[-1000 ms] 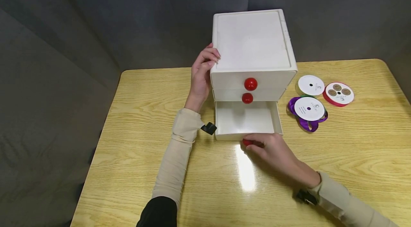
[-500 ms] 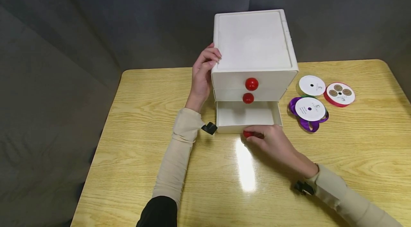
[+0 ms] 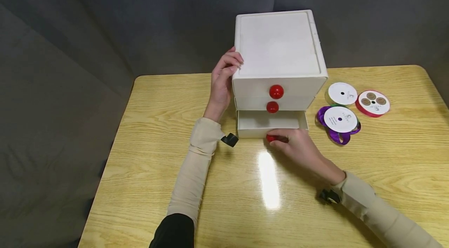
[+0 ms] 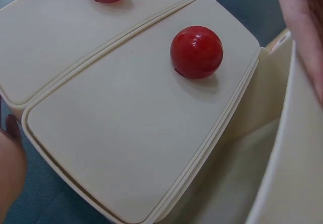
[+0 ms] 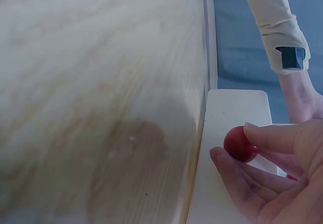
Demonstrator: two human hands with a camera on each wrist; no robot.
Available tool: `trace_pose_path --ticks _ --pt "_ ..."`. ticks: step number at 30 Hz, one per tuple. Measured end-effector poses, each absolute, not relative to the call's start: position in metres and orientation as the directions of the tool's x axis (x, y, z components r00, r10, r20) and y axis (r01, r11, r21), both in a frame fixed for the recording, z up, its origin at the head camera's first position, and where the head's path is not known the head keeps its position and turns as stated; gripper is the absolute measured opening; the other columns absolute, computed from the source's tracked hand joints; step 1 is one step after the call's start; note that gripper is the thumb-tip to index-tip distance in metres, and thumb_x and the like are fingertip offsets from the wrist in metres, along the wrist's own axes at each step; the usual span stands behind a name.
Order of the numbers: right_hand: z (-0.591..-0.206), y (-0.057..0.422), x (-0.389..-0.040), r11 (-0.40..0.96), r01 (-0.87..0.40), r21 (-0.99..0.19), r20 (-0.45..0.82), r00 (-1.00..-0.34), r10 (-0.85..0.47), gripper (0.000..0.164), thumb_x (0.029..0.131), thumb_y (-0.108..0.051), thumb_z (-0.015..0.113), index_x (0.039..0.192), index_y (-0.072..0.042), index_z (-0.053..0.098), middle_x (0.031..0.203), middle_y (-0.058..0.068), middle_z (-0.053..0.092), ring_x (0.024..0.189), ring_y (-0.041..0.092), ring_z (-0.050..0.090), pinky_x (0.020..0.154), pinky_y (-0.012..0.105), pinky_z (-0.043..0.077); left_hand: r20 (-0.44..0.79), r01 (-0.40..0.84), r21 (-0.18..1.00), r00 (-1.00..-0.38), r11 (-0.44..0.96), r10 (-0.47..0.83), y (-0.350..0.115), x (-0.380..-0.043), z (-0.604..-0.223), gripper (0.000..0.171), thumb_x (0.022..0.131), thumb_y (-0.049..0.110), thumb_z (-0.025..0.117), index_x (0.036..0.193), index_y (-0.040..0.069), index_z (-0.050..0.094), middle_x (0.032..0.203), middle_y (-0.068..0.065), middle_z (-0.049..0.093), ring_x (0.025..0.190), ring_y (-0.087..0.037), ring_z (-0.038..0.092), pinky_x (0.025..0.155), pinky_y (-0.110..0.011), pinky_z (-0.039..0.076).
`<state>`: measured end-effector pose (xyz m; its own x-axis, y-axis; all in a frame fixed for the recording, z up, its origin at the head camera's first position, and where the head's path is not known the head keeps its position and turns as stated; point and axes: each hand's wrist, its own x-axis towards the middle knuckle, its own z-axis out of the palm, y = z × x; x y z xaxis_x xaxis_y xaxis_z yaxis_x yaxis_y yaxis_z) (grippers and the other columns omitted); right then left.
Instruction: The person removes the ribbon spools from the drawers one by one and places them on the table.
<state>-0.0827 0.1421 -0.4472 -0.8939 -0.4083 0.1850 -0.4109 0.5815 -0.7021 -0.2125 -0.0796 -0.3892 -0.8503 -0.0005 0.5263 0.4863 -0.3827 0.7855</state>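
Note:
A white drawer unit [image 3: 277, 45] with red ball knobs stands at the table's back. My left hand [image 3: 222, 76] holds its left side, fingers bent over the top edge. At the front, my right hand [image 3: 298, 148] pinches the red knob [image 5: 239, 144] of the bottom drawer [image 3: 252, 133] between thumb and fingers. That drawer is partly pulled out, and its visible inside is bare. Above it, the upper drawer [image 3: 252, 86] and the middle drawer [image 4: 126, 118] are closed. The left wrist view shows the gap above the bottom drawer's front.
Right of the unit lie three ribbon spools: a white-faced one [image 3: 342, 93], one with red ribbon [image 3: 373, 103], and one with loose purple ribbon [image 3: 340, 119]. A dark curtain [image 3: 175, 18] hangs behind the wooden table [image 3: 158, 123].
My right hand has pushed the bottom drawer inward, away from me, so less of its inside shows. My left hand has stayed on the unit's side.

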Motion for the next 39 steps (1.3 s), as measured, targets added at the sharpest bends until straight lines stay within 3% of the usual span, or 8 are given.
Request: trace_pose_path --ticks 5,10,19,28,35,39 --pt "-0.448 0.142 -0.089 0.599 -0.386 -0.702 0.159 -0.904 -0.396 0.025 0.086 0.0 0.079 0.111 -0.001 0.079 0.104 0.013 0.078 0.087 0.021 0.071 0.071 0.032 0.06 0.526 0.485 0.786 -0.85 -0.383 0.003 -0.079 -0.213 -0.39 0.022 0.088 0.01 0.046 0.085 0.022 0.065 0.101 0.004 0.063 0.133 -0.016 0.045 0.123 -0.035 0.025" --pt "-0.449 0.142 -0.097 0.603 -0.374 -0.705 0.151 -0.909 -0.388 0.025 0.086 -0.001 0.08 0.111 -0.003 0.079 0.103 0.011 0.078 0.087 0.019 0.069 0.073 0.032 0.058 0.525 0.488 0.788 -0.851 -0.376 -0.005 -0.079 -0.213 -0.39 0.022 0.087 0.01 0.046 0.085 0.022 0.065 0.101 0.004 0.063 0.132 -0.016 0.045 0.123 -0.035 0.025" --pt "-0.449 0.142 -0.109 0.601 -0.363 -0.712 0.151 -0.915 -0.374 0.025 0.086 -0.002 0.08 0.111 -0.002 0.079 0.101 0.012 0.078 0.079 0.018 0.068 0.063 0.022 0.052 0.535 0.496 0.783 -0.845 -0.376 -0.001 -0.078 -0.214 -0.39 0.023 0.088 0.01 0.046 0.085 0.022 0.065 0.101 0.004 0.063 0.132 -0.017 0.045 0.124 -0.035 0.025" --pt "-0.449 0.14 -0.121 0.598 -0.362 -0.715 0.167 -0.919 -0.357 0.022 0.087 -0.002 0.08 0.108 -0.002 0.079 0.1 0.011 0.078 0.086 0.021 0.07 0.071 0.031 0.056 0.535 0.499 0.782 -0.845 -0.373 -0.009 -0.079 -0.213 -0.391 0.022 0.087 0.01 0.046 0.084 0.022 0.064 0.1 0.004 0.062 0.132 -0.017 0.045 0.123 -0.036 0.025" --pt "-0.449 0.141 -0.127 0.6 -0.377 -0.706 0.18 -0.915 -0.362 0.02 0.087 -0.002 0.079 0.107 -0.001 0.08 0.101 0.014 0.078 0.081 0.021 0.068 0.064 0.026 0.052 0.536 0.501 0.78 -0.844 -0.374 -0.01 -0.079 -0.213 -0.39 0.022 0.087 0.011 0.046 0.084 0.022 0.065 0.1 0.004 0.063 0.131 -0.017 0.046 0.123 -0.036 0.025" --pt "-0.451 0.143 -0.128 0.605 -0.42 -0.677 0.209 -0.897 -0.389 0.02 0.089 -0.003 0.078 0.109 -0.001 0.079 0.103 0.014 0.077 0.086 0.024 0.07 0.071 0.036 0.057 0.532 0.498 0.789 -0.847 -0.36 -0.007 -0.08 -0.212 -0.39 0.022 0.088 0.011 0.046 0.085 0.022 0.065 0.102 0.004 0.064 0.132 -0.017 0.045 0.123 -0.036 0.026"
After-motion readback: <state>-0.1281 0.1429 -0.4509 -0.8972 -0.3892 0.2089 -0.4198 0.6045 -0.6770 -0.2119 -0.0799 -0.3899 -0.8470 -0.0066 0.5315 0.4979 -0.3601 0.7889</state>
